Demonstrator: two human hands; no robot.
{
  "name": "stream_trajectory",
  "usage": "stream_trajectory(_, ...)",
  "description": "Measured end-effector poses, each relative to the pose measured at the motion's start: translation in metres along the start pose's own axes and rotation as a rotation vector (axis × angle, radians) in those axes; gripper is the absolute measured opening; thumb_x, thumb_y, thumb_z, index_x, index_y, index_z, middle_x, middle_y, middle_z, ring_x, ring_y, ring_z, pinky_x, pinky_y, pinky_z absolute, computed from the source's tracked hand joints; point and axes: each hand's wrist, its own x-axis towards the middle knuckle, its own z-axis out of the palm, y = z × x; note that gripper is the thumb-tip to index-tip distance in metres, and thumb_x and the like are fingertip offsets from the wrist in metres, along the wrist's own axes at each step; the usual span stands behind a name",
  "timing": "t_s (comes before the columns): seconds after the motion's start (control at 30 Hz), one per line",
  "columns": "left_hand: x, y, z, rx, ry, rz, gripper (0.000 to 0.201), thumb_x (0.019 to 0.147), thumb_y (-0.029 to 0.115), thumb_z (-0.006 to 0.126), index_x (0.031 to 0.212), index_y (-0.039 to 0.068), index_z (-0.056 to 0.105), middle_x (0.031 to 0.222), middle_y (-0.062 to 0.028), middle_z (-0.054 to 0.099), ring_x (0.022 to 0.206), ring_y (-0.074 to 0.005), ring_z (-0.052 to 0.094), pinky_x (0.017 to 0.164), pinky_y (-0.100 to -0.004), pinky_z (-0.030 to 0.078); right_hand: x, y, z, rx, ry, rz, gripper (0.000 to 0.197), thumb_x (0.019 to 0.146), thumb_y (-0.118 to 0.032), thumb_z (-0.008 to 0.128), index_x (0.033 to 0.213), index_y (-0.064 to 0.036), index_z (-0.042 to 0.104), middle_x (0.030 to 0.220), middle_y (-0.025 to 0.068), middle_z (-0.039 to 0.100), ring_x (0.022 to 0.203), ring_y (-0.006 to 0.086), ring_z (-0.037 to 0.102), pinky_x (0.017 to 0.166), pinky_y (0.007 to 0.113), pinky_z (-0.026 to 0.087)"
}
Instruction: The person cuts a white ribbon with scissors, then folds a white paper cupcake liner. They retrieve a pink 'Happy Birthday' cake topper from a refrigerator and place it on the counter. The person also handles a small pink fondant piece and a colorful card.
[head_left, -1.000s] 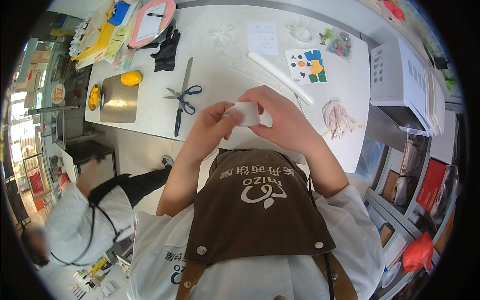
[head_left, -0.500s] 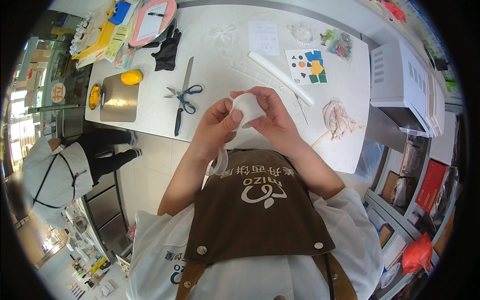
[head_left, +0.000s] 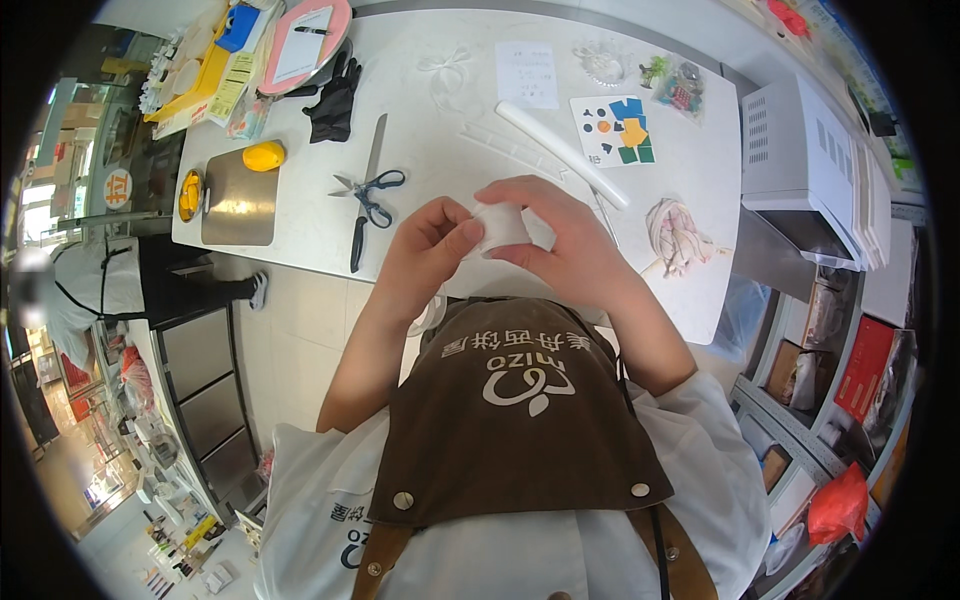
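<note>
Over the table's front edge, both my hands hold a small white roll that looks like ribbon (head_left: 502, 226). My left hand (head_left: 432, 243) pinches its left side with thumb and curled fingers. My right hand (head_left: 568, 232) curves round its right side, with the thumb below and the fingers over the top. A pale translucent loop (head_left: 428, 316) shows beneath my left wrist, partly hidden by it. Left of my hands, blue-handled scissors (head_left: 372, 195) lie spread open across a long knife (head_left: 375, 150).
A long white tube (head_left: 562, 154) and a crumpled cloth (head_left: 674, 238) lie to the right. A printed card with coloured shapes (head_left: 613, 132) lies beyond. Black gloves (head_left: 334, 104), a metal tray (head_left: 240, 205) and a yellow lump (head_left: 263, 155) are left. Another person (head_left: 105, 285) stands far left.
The roll has turned in my hands, and my right hand now reaches further over it. The translucent loop hangs less visibly by my left wrist. The other person has shifted left.
</note>
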Motion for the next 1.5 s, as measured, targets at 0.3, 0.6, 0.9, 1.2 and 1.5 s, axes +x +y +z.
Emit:
stream_trajectory(0.3,0.004,-0.018,0.006,-0.316,-0.078,-0.049,0.019,0.096,0.027,0.066,0.092,0.014,0.053,0.068,0.0087,0.043,0.049,-0.0005,0.028,0.043,-0.0192,0.018,-0.01,0.024,0.035,0.614,0.25,0.042,0.055,0.101,-0.032,0.056,0.143,-0.0029,0.038,0.131,0.0125,0.053,0.118,0.0206,0.054,0.098,0.034,0.045)
stream_trajectory(0.6,0.007,-0.012,0.012,0.061,0.147,0.28,0.01,0.097,0.013,0.062,0.1,0.007,0.053,0.086,-0.0004,0.061,0.063,-0.003,0.043,0.054,-0.0193,0.033,-0.011,0.028,0.034,0.601,0.296,0.048,0.059,0.104,-0.034,0.049,0.148,0.0001,0.031,0.136,0.0138,0.049,0.132,0.028,0.049,0.107,0.037,0.039)
stream_trajectory(0.9,0.001,-0.004,0.016,-0.139,0.089,0.131,0.022,0.096,0.022,0.067,0.108,0.008,0.055,0.077,0.0042,0.052,0.061,-0.0015,0.04,0.052,-0.0178,0.029,-0.01,0.021,0.034,0.614,0.269,0.02,0.056,0.104,-0.03,0.051,0.146,0.0006,0.033,0.137,0.0136,0.047,0.133,0.0296,0.048,0.108,0.039,0.04)
stream_trajectory(1.2,0.001,-0.017,0.009,-0.504,-0.125,-0.094,0.02,0.094,0.028,0.07,0.099,0.011,0.061,0.078,0.0065,0.054,0.059,-0.0013,0.037,0.052,-0.0177,0.028,-0.011,0.018,0.033,0.607,0.266,-0.02,0.053,0.104,-0.028,0.051,0.145,0.0005,0.034,0.136,0.0154,0.049,0.129,0.027,0.05,0.106,0.037,0.041)
stream_trajectory(1.5,-0.005,-0.013,0.013,-0.474,-0.039,-0.06,0.029,0.097,0.04,0.063,0.089,0.013,0.059,0.073,0.0069,0.048,0.059,-0.0028,0.035,0.052,-0.02,0.027,-0.013,0.023,0.033,0.582,0.267,0.005,0.052,0.104,-0.027,0.05,0.145,0.0013,0.034,0.135,0.0149,0.048,0.133,0.0291,0.049,0.107,0.038,0.04)
